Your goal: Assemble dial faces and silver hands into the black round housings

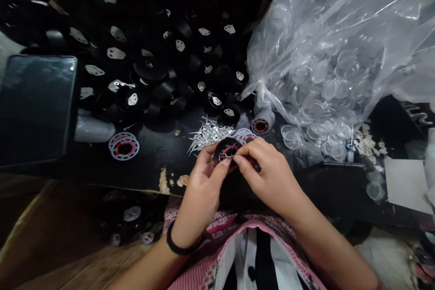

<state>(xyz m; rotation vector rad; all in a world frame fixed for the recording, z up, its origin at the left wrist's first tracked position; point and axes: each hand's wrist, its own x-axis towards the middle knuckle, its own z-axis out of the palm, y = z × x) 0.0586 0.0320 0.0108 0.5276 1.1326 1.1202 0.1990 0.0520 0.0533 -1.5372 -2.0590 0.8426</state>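
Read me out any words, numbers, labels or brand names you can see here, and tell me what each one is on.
None can be read.
Gauge dial held between the left hand and right hand: red and white markings, too small to read.
Printed dial faces on the black table: ring markings, blurred.
Plastic bag: no print visible.
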